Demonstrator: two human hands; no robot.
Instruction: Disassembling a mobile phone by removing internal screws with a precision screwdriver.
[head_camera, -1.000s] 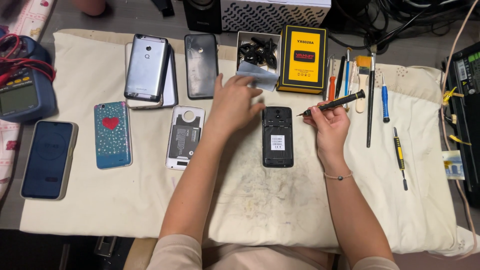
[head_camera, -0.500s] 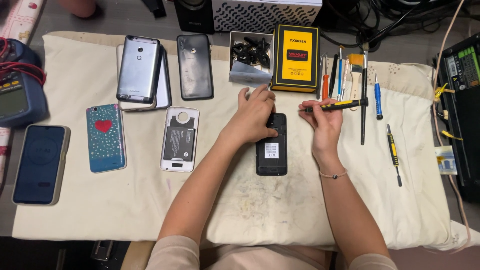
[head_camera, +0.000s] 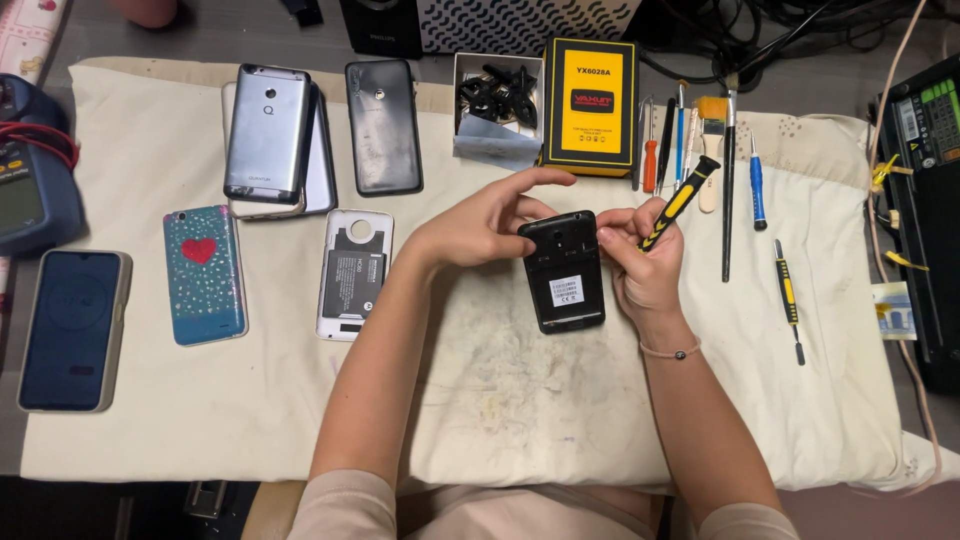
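A black phone (head_camera: 565, 275) with its back cover off lies face down on the cream cloth (head_camera: 500, 400) at the centre. My left hand (head_camera: 480, 220) rests on the phone's top left corner, fingers spread and index finger raised. My right hand (head_camera: 640, 255) grips a black and yellow screwdriver (head_camera: 682, 200), its tip pointing down at the phone's top right edge.
Several phones lie left: a silver one (head_camera: 268, 135), a dark one (head_camera: 383, 125), a blue heart-case one (head_camera: 203, 272), a white-framed one (head_camera: 354, 272), a dark blue one (head_camera: 73, 328). A yellow tool box (head_camera: 592, 105), parts box (head_camera: 498, 105) and hand tools (head_camera: 730, 170) lie behind and right.
My left hand moved from the parts box area down onto the phone's top corner. My right hand brought the screwdriver closer, up to the phone's top right edge.
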